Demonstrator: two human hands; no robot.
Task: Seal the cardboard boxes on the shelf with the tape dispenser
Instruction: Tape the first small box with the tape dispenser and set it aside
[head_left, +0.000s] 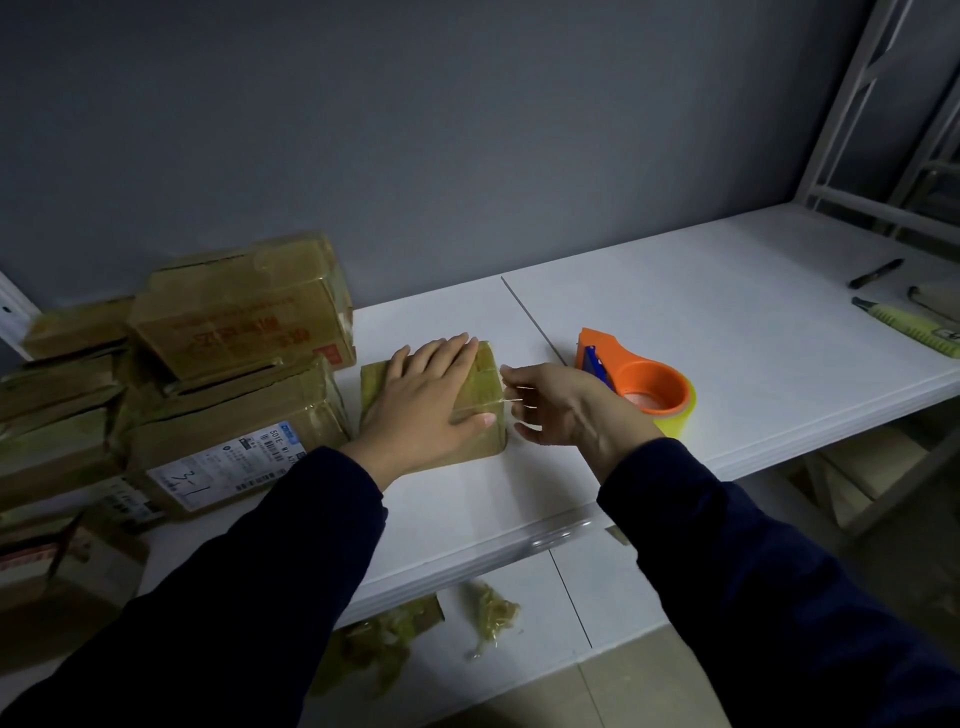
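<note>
A small flat cardboard box (488, 382) wrapped in clear tape lies on the white shelf (675, 322). My left hand (431, 400) presses flat on its top, fingers straight. My right hand (566, 405) hovers at the box's right edge with fingers spread, fingertips touching a strip of clear tape along that side. The orange tape dispenser (641, 382) with a yellowish roll stands on the shelf just behind my right hand, untouched.
A pile of taped cardboard boxes (234, 364) fills the shelf's left end. Pens and a yellow utility knife (914, 327) lie at the far right. Crumpled tape scraps (491, 616) sit on the lower shelf. A metal frame stands at the right.
</note>
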